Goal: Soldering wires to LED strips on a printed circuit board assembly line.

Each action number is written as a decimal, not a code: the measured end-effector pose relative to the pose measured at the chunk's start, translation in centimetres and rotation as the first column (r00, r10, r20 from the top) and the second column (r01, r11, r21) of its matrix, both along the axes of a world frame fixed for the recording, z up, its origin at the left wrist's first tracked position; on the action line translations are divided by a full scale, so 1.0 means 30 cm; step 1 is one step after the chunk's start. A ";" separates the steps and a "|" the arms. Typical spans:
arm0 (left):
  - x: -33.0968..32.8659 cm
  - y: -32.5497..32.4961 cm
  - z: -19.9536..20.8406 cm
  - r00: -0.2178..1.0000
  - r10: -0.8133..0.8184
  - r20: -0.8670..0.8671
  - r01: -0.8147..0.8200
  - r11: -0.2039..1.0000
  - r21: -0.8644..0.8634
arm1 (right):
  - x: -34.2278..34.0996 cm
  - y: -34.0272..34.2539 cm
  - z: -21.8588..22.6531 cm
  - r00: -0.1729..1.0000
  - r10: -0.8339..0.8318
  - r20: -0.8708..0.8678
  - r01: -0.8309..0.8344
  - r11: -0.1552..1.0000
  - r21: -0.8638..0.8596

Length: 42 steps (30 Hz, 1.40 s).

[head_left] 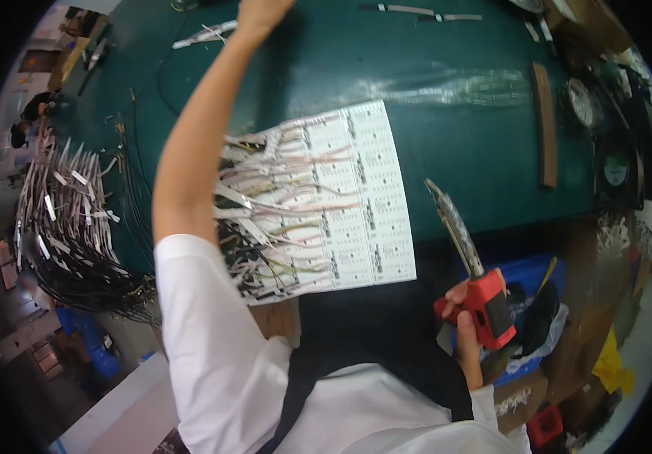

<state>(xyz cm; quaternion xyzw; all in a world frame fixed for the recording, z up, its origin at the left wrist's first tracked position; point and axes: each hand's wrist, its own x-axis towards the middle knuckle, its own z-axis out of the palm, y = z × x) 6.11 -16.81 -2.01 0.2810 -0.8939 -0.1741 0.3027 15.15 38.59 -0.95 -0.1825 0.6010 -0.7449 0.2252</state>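
Note:
My right hand (465, 333) grips the red and black handle of a soldering gun (490, 306). Its long metal tip points up and away, apart from the white panel of circuit boards (386, 189). Pink, yellow and black wires (288, 227) lie across the panel's left part, several ending on the boards. My left arm stretches over those wires to the far edge, where my left hand (262, 13) is cut off by the picture's top and its fingers do not show. Close to that hand lies a small bunch of white-sleeved wires (206, 35).
A thick bundle of black and white cables (68, 219) hangs at the table's left side. On the green table (477, 151) lie a brown bar (544, 125) at the right and thin sleeved leads (409, 10) at the back. A blue bin (526, 276) stands below on the right.

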 end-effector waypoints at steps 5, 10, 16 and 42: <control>0.223 0.483 0.285 0.976 -0.167 0.139 0.105 0.923 0.371 | -0.024 0.013 0.026 0.999 0.052 -0.013 -0.052 0.999 0.014; 0.514 0.833 0.229 0.897 -0.412 0.162 0.300 0.834 0.463 | -0.031 0.029 0.038 0.978 0.207 0.021 -0.208 0.974 0.086; 0.631 0.999 0.101 0.923 -0.372 0.096 0.305 0.861 0.408 | -0.013 0.048 0.037 0.948 0.311 -0.068 -0.301 0.945 0.130; 0.631 0.996 0.081 0.920 -0.388 0.054 0.356 0.886 0.299 | 0.002 0.075 0.028 0.853 0.400 -0.335 -0.280 0.893 0.352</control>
